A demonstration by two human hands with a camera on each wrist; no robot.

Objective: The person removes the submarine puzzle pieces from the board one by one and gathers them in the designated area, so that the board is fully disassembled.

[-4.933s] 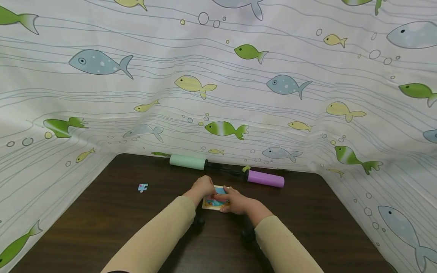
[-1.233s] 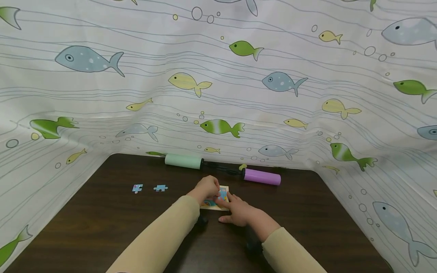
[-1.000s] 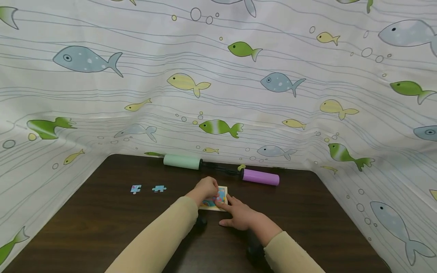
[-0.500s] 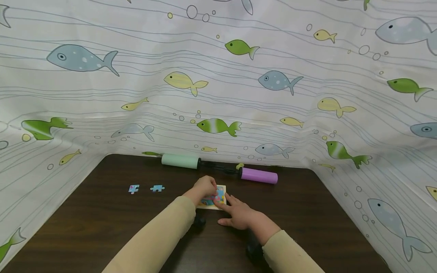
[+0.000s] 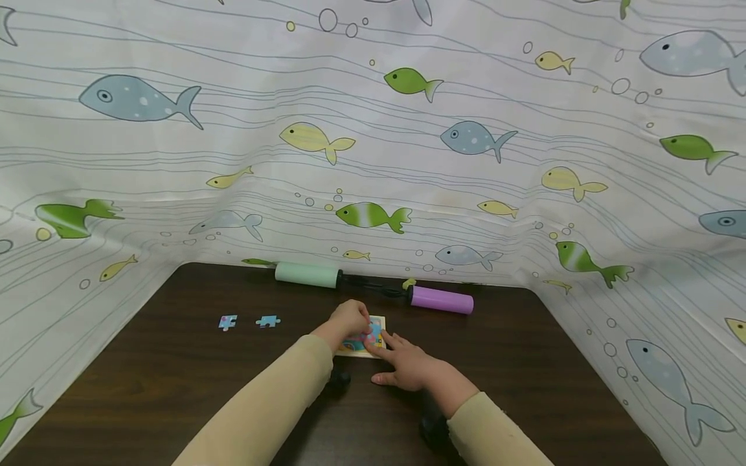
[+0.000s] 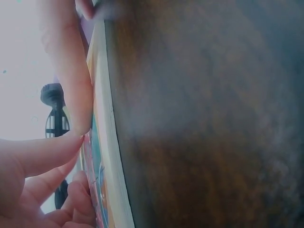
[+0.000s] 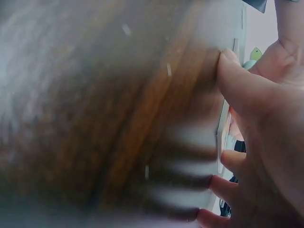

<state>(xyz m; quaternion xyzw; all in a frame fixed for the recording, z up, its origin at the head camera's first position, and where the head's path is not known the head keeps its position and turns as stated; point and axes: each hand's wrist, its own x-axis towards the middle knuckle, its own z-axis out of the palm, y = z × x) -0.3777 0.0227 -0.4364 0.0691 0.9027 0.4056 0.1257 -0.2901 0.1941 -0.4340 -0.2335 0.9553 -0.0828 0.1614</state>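
Note:
A small jigsaw puzzle (image 5: pixel 379 329) with a pale wooden frame and a blue, pink and yellow picture lies on the dark table. My left hand (image 5: pixel 350 318) bends over it from the left, its thumb and fingertips together at the picture; whether they pinch a piece is hidden. My right hand (image 5: pixel 410 366) spreads from the right, index finger reaching onto the puzzle and thumb at the table. In the left wrist view, the left thumb (image 6: pixel 45 153) and a right finger (image 6: pixel 71 85) meet at the puzzle. Two loose jigsaw pieces, one pink-spotted (image 5: pixel 228 322) and one blue (image 5: pixel 268 321), lie to the left.
Behind the puzzle, a bar-like object with a mint-green handle (image 5: pixel 307 274) and a purple handle (image 5: pixel 441 300) lies near the back edge of the table (image 5: pixel 513 388). Fish-patterned white cloth (image 5: pixel 373 175) rises around the back and sides.
A second jigsaw piece now lies on the table beside the first. My right hand has spread, with its thumb moved off the frame onto the table. Over the last second both hands stay nearly still.

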